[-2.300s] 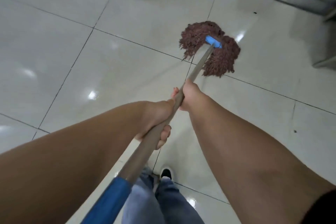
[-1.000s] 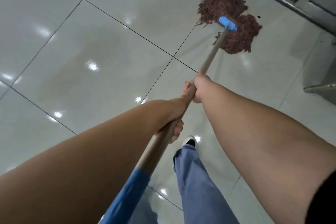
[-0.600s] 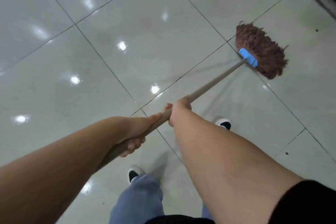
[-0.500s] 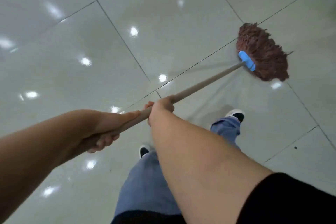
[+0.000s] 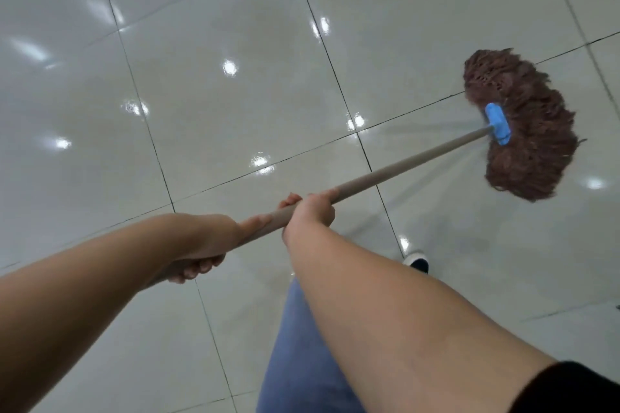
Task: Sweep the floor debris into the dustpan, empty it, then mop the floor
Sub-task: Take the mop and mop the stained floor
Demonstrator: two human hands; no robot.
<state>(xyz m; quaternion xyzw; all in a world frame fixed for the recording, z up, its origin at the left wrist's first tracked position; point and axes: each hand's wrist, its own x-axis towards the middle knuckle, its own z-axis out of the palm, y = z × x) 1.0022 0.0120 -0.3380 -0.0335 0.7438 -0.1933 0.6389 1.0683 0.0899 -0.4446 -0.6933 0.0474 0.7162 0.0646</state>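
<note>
both hands, left hand (image 5: pixel 204 241) and right hand (image 5: pixel 313 211), have fingers clenched around the mop handle (image 5: pixel 402 168).

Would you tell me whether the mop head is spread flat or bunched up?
Spread: the mop head fans out on the floor.

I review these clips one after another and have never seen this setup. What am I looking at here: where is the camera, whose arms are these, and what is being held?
The camera sits on a person's head and looks down, so the two bare arms are the wearer's own; there is no robot. The left hand and the right hand both grip the mop handle, the right one nearer the mop. The handle ends in a blue clamp holding the brown string mop head, which lies spread on the glossy tiled floor. Below are a jeans leg and one shoe.
</note>
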